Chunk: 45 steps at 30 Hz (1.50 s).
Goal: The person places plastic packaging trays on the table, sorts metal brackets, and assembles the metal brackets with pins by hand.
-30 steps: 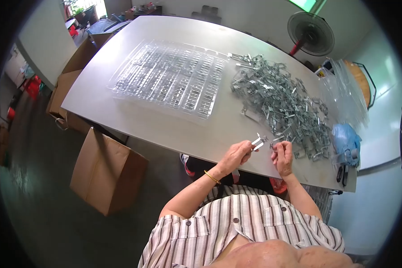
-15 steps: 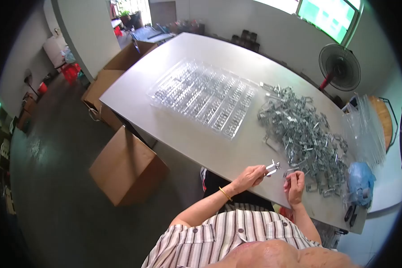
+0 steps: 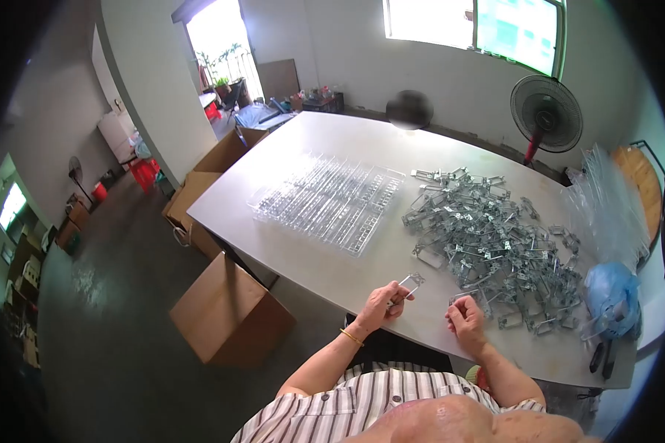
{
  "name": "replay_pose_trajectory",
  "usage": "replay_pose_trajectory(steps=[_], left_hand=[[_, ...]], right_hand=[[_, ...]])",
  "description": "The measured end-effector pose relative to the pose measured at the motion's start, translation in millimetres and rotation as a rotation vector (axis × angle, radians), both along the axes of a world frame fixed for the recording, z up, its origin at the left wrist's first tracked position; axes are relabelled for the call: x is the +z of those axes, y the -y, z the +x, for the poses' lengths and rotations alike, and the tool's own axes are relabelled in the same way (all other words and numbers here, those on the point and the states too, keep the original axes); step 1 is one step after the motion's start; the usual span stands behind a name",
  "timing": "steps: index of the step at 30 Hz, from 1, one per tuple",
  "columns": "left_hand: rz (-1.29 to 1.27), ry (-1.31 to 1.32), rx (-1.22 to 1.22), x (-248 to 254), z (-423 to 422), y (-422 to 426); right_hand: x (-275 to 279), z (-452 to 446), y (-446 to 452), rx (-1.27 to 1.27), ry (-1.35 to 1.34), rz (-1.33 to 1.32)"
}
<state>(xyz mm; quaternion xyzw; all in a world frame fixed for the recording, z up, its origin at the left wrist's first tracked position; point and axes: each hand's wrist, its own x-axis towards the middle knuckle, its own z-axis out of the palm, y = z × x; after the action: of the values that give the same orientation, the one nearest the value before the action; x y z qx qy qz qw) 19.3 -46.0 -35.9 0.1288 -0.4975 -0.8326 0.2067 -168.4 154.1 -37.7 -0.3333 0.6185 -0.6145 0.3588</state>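
Observation:
My left hand point(image 3: 381, 306) is closed round metal clips point(image 3: 414, 280), whose prongs stick out past its fingertips over the table's front edge. To its right, my right hand point(image 3: 466, 322) pinches a small metal piece point(image 3: 454, 300) just in front of the heap. The large heap of metal clips point(image 3: 495, 244) spreads over the right part of the white table point(image 3: 303, 262). A clear plastic tray point(image 3: 329, 203) with rows of metal parts lies left of the heap. The two hands are apart.
Clear plastic sheets point(image 3: 606, 207), a blue plastic bag point(image 3: 613, 295) and black-handled tools point(image 3: 602, 359) are at the table's right end. A closed cardboard box point(image 3: 229, 310) stands on the floor by the front left edge; an open carton point(image 3: 199, 196) is behind it. A fan point(image 3: 546, 114) stands beyond the table.
The view has tilted up, showing more of the window and doorway. My left hand has moved away from my right hand, widening the gap between them, with the clips still in it.

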Motion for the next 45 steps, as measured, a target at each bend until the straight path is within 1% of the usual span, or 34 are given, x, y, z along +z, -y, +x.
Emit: replay_pose_trajectory(steps=[2, 6, 11, 13, 15, 17, 20, 21, 22, 24, 27, 28, 30, 32, 33, 34, 36, 40, 41, 44, 45], left_hand=[[0.015, 0.009, 0.030, 5, 3, -2], [0.069, 0.020, 0.054, 7, 0, 1], [0.126, -0.075, 0.011, -5, 1, 9], [0.136, -0.108, 0.027, -2, -1, 12], [0.165, -0.142, 0.042, -5, 2, 7], [0.194, -0.118, 0.096, -7, 5, 4], [0.191, -0.077, 0.138, -2, 7, 1], [0.168, -0.064, 0.160, -4, 4, 3], [0.156, -0.040, 0.186, -6, 5, -1], [0.058, 0.047, 0.240, -4, -1, -7], [-0.084, 0.146, 0.309, -1, 3, -16], [-0.126, 0.163, 0.322, -2, 0, -18], [-0.073, 0.147, 0.436, -5, -3, -20], [-0.052, 0.096, 0.368, -10, 1, -14], [-0.028, 0.092, 0.394, -11, 3, -13], [-0.001, 0.088, 0.417, -14, 1, -13], [-0.037, 0.130, 0.435, -14, 0, -15], [-0.091, 0.171, 0.418, 1, -7, -16], [-0.080, 0.165, 0.387, -1, -4, -14], [-0.028, 0.172, 0.469, 4, -8, -18], [-0.034, 0.177, 0.451, 3, -7, -17]], right_hand=[[13, -1, -5, 0.078, -0.007, 0.024], [18, -8, -7, 0.208, 0.059, 0.003], [13, -17, -11, 0.345, 0.104, 0.002], [11, -23, -9, 0.418, 0.094, 0.026], [10, -27, -8, 0.476, 0.089, -0.008], [8, -28, -5, 0.521, 0.109, -0.016], [7, -31, -5, 0.538, 0.090, -0.054], [12, -30, -9, 0.517, 0.016, -0.009], [5, -32, -5, 0.553, 0.098, -0.081], [-1, -36, -5, 0.567, 0.114, -0.152], [-4, -34, -3, 0.557, 0.221, -0.176], [-3, -35, -4, 0.562, 0.174, -0.186], [2, -37, -4, 0.582, 0.078, -0.200], [-4, -35, -2, 0.560, 0.129, -0.229], [-6, -33, -2, 0.551, 0.158, -0.244], [-7, -32, -3, 0.572, 0.127, -0.255], [-7, -35, -8, 0.607, 0.067, -0.274], [-5, -38, -11, 0.681, 0.041, -0.246], [-5, -37, -12, 0.668, 0.063, -0.254], [-7, -36, -14, 0.657, 0.153, -0.301], [-7, -36, -16, 0.658, 0.149, -0.297]])
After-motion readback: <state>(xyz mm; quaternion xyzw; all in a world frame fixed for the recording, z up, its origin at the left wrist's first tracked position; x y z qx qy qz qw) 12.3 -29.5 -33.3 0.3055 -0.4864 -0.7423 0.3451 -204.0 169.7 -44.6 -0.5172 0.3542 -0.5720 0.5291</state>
